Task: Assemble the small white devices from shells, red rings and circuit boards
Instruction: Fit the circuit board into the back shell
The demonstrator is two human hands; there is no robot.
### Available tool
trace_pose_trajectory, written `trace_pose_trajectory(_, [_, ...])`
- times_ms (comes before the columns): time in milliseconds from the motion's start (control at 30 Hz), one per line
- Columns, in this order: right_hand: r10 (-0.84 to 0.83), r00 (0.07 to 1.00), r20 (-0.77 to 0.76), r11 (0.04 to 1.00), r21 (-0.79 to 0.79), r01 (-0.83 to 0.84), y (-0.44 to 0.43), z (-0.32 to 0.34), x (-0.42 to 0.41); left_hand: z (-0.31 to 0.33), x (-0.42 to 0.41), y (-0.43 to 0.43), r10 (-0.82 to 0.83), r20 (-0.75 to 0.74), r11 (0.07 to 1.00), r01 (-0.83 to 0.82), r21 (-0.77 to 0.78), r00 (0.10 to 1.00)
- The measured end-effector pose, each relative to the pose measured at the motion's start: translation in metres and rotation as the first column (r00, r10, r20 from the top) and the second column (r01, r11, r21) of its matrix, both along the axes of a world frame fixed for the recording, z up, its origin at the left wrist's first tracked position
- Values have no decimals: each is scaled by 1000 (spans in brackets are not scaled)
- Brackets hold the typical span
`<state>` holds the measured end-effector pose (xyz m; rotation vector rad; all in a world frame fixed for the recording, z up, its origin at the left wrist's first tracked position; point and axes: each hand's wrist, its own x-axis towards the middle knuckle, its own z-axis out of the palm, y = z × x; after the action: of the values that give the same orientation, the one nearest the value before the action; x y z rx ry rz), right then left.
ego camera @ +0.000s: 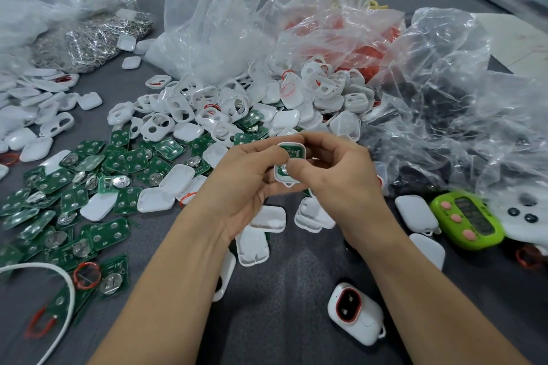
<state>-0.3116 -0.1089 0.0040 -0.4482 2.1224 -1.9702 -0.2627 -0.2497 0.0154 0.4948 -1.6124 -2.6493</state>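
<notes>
Both hands hold one white shell [292,149] with a green circuit board seated inside it, above the table's middle. My left hand [246,184] grips the shell from the left and underneath. My right hand [335,175] pinches it from the right, thumb pressing on the board. Loose green circuit boards [89,187] cover the table at left. White shells [207,109] are heaped behind the hands. Red rings [86,275] lie scattered, and more fill a clear bag [355,35]. An assembled white device with a red ring [354,312] lies near the front.
Large clear plastic bags [213,15] stand along the back and right. A pile of metal clips [89,38] sits at far left. A green timer [467,221] lies at right, a white cord [63,299] at front left. Grey table surface [281,290] shows between my forearms.
</notes>
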Motion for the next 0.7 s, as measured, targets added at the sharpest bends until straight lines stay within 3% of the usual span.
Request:
trace_pose_trajectory(533, [-14, 993, -116, 992, 122, 28, -2, 7, 4, 0, -1, 2, 24, 18, 999, -24, 27, 1000])
trace_pose_trajectory(633, [-119, 987, -105, 991, 54, 125, 6, 9, -5, 0, -2, -2, 70, 18, 995, -71, 69, 997])
trace_pose_trajectory(700, [-228, 954, -196, 961, 112, 253, 17, 11, -13, 0, -2, -8, 114, 11, 988, -115, 107, 993])
